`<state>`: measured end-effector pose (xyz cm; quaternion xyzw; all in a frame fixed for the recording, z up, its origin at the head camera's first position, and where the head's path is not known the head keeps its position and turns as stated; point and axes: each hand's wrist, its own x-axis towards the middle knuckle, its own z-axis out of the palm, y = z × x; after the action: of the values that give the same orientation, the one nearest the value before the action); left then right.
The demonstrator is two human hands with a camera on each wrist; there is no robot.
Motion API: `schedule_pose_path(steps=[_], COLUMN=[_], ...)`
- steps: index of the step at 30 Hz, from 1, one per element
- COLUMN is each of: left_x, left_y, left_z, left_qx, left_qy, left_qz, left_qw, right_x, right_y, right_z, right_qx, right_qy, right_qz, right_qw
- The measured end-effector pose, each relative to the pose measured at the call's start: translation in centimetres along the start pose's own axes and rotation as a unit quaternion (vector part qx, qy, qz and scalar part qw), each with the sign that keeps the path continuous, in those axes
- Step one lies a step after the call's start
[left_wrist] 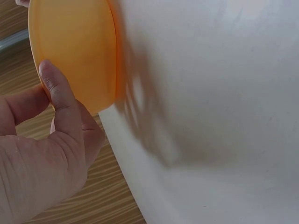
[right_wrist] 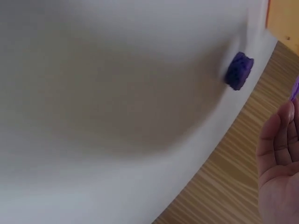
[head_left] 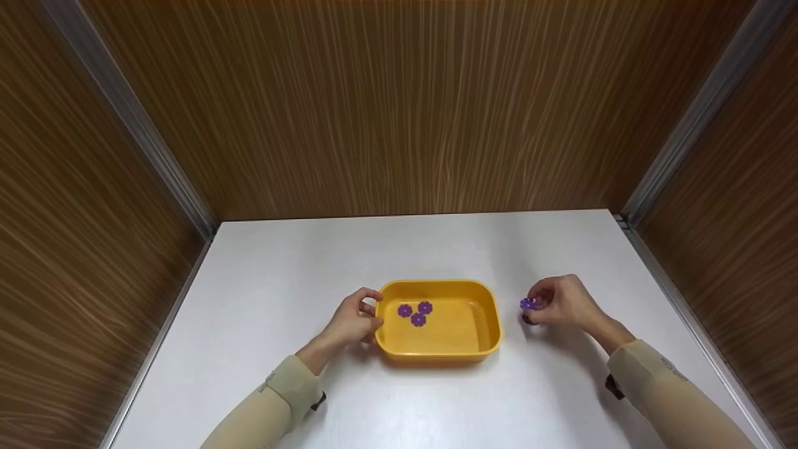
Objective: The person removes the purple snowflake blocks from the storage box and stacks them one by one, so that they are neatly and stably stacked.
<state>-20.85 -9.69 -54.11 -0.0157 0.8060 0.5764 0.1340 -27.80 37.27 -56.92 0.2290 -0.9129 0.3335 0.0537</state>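
Along the near part of the smooth white table (head_left: 399, 411), I see pale fabric sleeves (head_left: 255, 415). The left hand (head_left: 350, 321) grips the left end of a glossy yellow tray (head_left: 436, 356), rectangular with rounded corners; right of it, the right hand (head_left: 564, 304) pinches a flat purple flower (head_left: 527, 304) with scalloped edges and a paler centre. Below that hand, my right wrist view shows a thicker purple piece (right_wrist: 239, 71) on the table. Three matching flowers (head_left: 418, 320) lie clustered inside the tray, leftward. Behind rises a streaked wood-grain panel (head_left: 411, 112).
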Motion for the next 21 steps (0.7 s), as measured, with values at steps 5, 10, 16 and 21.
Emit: schedule_pose_path(steps=[5, 10, 16, 21], left_x=[0.1, 0.2, 0.2, 0.2], left_y=[-0.1, -0.2, -0.3, -0.3], left_z=[-0.1, -0.1, -0.1, -0.1], left_qx=[0.006, 0.012, 0.012, 0.012], left_qy=[-0.001, -0.003, -0.002, 0.003], left_qz=[-0.004, -0.003, 0.0, -0.002], left_qw=[1.0, 0.9999, 0.9999, 0.9999], right_x=[-0.5, -0.8, -0.9, -0.9], right_y=[0.9, 1.4, 1.8, 2.0], right_z=[0.4, 0.8, 1.2, 1.5], right_qx=[-0.006, 0.0, -0.003, -0.008], right_qy=[-0.011, -0.024, -0.03, -0.035], right_qz=[0.025, 0.042, 0.051, 0.056], right_qw=[0.9996, 0.9988, 0.9983, 0.9978])
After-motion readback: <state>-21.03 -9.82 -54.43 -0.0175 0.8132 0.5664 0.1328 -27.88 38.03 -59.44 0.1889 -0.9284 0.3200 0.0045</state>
